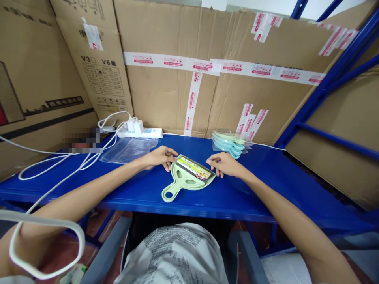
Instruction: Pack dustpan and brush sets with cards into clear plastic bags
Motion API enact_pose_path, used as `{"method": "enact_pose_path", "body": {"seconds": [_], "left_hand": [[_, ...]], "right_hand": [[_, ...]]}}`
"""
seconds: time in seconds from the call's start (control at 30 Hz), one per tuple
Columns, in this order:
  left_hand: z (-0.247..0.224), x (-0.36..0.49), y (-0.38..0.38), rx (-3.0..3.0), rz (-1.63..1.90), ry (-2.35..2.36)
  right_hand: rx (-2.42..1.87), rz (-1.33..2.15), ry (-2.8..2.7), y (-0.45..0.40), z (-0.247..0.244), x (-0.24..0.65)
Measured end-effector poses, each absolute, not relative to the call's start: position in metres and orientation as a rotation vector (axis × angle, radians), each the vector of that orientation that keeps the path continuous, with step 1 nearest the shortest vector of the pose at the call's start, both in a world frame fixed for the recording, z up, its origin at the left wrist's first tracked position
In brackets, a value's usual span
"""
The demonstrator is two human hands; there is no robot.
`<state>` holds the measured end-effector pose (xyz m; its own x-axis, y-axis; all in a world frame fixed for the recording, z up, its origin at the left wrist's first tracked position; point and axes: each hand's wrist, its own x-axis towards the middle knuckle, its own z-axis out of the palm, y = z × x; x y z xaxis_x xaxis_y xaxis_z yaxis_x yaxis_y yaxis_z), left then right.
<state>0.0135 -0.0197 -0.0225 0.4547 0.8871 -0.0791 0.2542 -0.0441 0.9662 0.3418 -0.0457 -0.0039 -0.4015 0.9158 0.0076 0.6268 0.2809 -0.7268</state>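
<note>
A light green dustpan-shaped tool [185, 179] with a looped handle lies on the blue table [133, 189], its handle toward the front left. Along its wide edge runs a dark strip bearing a yellow, white and red label [194, 167]. My left hand [162, 157] is at the tool's upper left corner, fingers bent and slightly apart, with nothing visible held. At the right corner is my right hand [225, 165], fingers curled close to the edge; whether they grip it is hard to tell.
Behind my right hand sits a stack of wrapped green and blue pieces [227, 142]. Clear plastic bags [130, 150] lie at the back left, beside a white power strip [148, 133] and looping white cables. Cardboard walls [166, 94] enclose the back; blue metal bars [337, 79] stand right.
</note>
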Motion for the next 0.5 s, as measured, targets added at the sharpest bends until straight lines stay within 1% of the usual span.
{"method": "enact_pose_path", "body": {"seconds": [0.07, 0.13, 0.27, 0.33, 0.5], "left_hand": [[-0.023, 0.014, -0.019, 1.583, 0.726, 0.977], [-0.024, 0.016, -0.02, 1.606, 0.752, 0.925], [-0.023, 0.019, -0.025, 1.645, 0.776, 0.872], [-0.022, 0.02, -0.027, 1.648, 0.777, 0.853], [-0.021, 0.023, -0.029, 1.639, 0.798, 0.817]], "right_hand": [[-1.363, 0.93, -2.115, -0.046, -0.004, 0.341], [-1.335, 1.027, -2.011, -0.048, -0.002, 0.338], [-1.216, 1.472, -1.675, -0.057, 0.002, 0.327], [-1.153, 1.625, -1.581, -0.063, 0.001, 0.319], [-1.099, 1.724, -1.356, -0.07, -0.009, 0.302]]}}
